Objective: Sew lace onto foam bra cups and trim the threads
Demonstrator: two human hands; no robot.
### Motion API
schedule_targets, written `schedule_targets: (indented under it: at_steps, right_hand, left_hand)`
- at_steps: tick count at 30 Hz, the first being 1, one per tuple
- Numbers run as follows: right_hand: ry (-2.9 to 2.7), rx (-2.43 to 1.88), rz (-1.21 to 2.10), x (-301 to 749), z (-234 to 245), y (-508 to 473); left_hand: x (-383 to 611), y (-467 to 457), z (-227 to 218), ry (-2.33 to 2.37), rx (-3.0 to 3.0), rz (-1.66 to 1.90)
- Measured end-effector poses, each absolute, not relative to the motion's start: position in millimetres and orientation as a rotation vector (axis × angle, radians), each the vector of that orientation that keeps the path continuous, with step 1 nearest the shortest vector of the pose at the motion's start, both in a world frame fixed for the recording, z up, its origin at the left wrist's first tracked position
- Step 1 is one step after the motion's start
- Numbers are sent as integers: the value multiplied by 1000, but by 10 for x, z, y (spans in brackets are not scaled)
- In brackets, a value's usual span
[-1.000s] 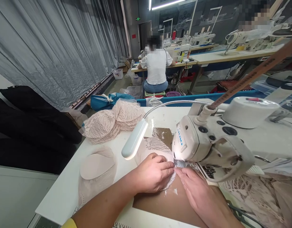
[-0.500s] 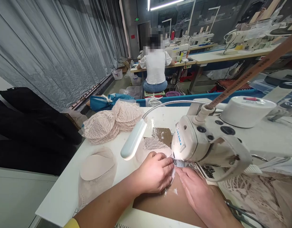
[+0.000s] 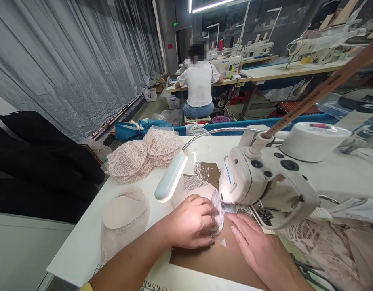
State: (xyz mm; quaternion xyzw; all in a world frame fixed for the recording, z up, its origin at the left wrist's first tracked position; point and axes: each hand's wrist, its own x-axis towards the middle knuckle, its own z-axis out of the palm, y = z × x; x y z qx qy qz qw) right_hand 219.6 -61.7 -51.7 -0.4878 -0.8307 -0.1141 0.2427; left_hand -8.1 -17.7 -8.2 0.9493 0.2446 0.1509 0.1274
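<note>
Just left of the needle area of the white sewing machine (image 3: 239,178), my left hand (image 3: 194,222) has its fingers curled over a pale lace piece (image 3: 218,216), gripping its near part. The lace edge reaches up beside the machine head, and my fingers hide the rest. My right hand (image 3: 254,240) lies flat with fingers stretched on the brown sheet (image 3: 218,264), its fingertips close to the lace but apart from it. Behind my left hand rests a beige lace-trimmed cup piece (image 3: 192,190), partly covered by the hand.
A lamp (image 3: 171,178) on a bendy arm hangs over the table (image 3: 80,246). Stacked lace cups (image 3: 128,161) stand at the back left; a sheer cup piece (image 3: 125,214) lies nearer. Lace fabric (image 3: 328,242) is heaped on the right. Ahead, a person (image 3: 199,85) sits at another machine.
My left hand has shifted slightly left and drawn the lace away from the needle area, so more of it shows. My right fingers have spread and slid a little right.
</note>
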Motion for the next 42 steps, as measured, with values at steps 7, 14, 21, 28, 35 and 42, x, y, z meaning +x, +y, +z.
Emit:
schedule_targets:
  at_steps: [7,14,21,28,35,42]
  right_hand:
    - [-2273,-1270,-351,2114,-464,-596]
    - [-2304,-1224,-249,2080,-421,-573]
    - [-2387,-1068,-369,2158,-454,-612]
    - [-2423,-1183,-486,2119,-448,-613]
    - [-2406,-1201,-397,2175,-559,-642]
    - [-2366,-1254,-355,2185,-641,-663]
  left_hand:
    - [48,-211,-176,786,2581,555]
    - [49,-235,-110,813,2659,428]
    - [1,-246,-117,798,2789,323]
    - [0,-208,-141,843,2822,366]
    - [-12,-211,-127,762,2862,393]
    - [4,-226,-165,741,2877,405]
